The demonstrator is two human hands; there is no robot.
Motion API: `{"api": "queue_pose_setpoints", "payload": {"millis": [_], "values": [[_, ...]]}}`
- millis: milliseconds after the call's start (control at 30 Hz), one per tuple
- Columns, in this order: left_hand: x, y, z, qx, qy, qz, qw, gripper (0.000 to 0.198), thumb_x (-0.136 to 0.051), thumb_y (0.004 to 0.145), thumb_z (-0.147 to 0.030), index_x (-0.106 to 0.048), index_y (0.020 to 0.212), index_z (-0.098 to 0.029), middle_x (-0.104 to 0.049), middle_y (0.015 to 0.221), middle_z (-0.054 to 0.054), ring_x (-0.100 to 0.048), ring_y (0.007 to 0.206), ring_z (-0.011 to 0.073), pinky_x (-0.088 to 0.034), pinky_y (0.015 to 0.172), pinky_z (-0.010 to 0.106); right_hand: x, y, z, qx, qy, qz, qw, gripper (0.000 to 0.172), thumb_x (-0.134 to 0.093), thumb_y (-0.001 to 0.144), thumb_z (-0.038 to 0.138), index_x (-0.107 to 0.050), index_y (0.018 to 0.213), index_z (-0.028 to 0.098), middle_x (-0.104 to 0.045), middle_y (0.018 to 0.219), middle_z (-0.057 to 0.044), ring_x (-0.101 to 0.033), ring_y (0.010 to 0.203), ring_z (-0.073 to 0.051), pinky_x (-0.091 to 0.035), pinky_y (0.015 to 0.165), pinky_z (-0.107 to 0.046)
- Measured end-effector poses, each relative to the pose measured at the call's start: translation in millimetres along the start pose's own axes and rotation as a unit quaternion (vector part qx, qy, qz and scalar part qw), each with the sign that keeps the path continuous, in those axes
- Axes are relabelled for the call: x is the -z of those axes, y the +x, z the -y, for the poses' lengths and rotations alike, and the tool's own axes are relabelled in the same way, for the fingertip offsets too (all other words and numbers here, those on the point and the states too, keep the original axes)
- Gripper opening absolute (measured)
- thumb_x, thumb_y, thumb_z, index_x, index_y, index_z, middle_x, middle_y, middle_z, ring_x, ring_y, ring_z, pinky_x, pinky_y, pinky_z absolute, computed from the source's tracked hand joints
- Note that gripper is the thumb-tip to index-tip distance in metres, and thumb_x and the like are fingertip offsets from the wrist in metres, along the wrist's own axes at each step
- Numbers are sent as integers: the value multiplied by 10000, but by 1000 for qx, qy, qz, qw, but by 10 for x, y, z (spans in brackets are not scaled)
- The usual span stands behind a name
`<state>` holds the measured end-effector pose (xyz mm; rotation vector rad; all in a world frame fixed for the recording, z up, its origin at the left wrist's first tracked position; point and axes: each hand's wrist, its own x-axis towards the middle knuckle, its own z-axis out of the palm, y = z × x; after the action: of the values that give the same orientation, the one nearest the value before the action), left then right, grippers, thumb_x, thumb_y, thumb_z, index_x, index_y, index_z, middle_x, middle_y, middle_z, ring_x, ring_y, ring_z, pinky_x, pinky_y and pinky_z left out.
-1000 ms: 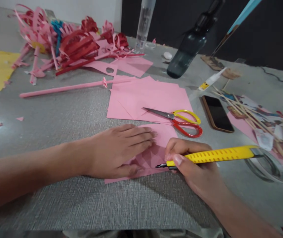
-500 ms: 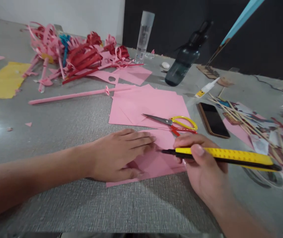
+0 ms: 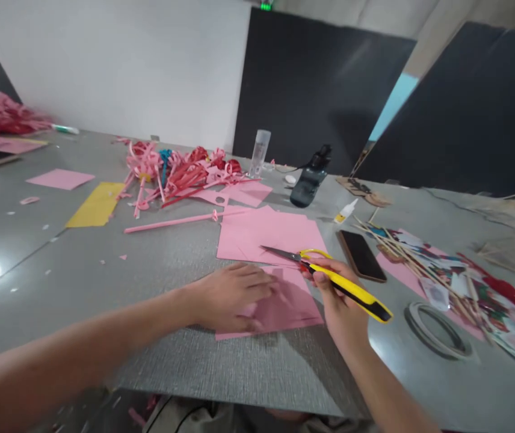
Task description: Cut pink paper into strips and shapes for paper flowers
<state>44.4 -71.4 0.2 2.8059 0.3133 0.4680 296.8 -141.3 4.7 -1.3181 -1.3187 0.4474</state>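
My left hand lies flat on a folded pink paper sheet near the table's front edge, fingers stretched out and pressing it down. My right hand grips a yellow and black utility knife, its tip raised just above the sheet's far right corner. Scissors with yellow and red handles lie on a stack of pink sheets directly behind the hands.
A black phone, a tape roll, wooden skewers and colourful cuttings lie to the right. A dark bottle, a clear glass, a glue tube, a pile of paper strips, a rolled pink stick and a yellow sheet stand behind.
My head has lifted, so the walls now show. My right hand has raised the knife off the paper and swung its tip toward the scissors. The left hand stays pressed on the sheet.
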Motion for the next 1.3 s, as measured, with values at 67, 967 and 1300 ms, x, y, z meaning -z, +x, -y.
{"api": "queue_pose_setpoints", "payload": {"millis": [67,967,1300], "values": [[-7,-6,-55,-35,15,-12,999,632,-513,955,-598,-554,1410,-162,-577,1474,152,-528,1362,305,-376,1150,470,22,87,6,-6,-3,-10,1000,269,-708,901,451,-686,1058,235,-744,1089,-96,-732,919,-251,-590,847,-418],[-144,-118,-708,-104,36,-8,994,191,-536,1023,-351,-626,1123,-215,-734,1027,-23,-613,854,141,-477,697,285,-137,840,-358,124,-316,128,932,595,-562,733,30,-652,1295,202,-664,1366,-125,-660,1202,-319,-535,1020,-469],[-50,-126,-721,-155,11,0,988,149,-529,1020,-266,-645,1060,-183,-718,938,27,-637,829,140,-477,700,287,-176,865,-417,77,-327,102,936,513,-520,847,73,-646,1335,167,-654,1397,-153,-640,1253,-355,-514,1062,-527]]}}
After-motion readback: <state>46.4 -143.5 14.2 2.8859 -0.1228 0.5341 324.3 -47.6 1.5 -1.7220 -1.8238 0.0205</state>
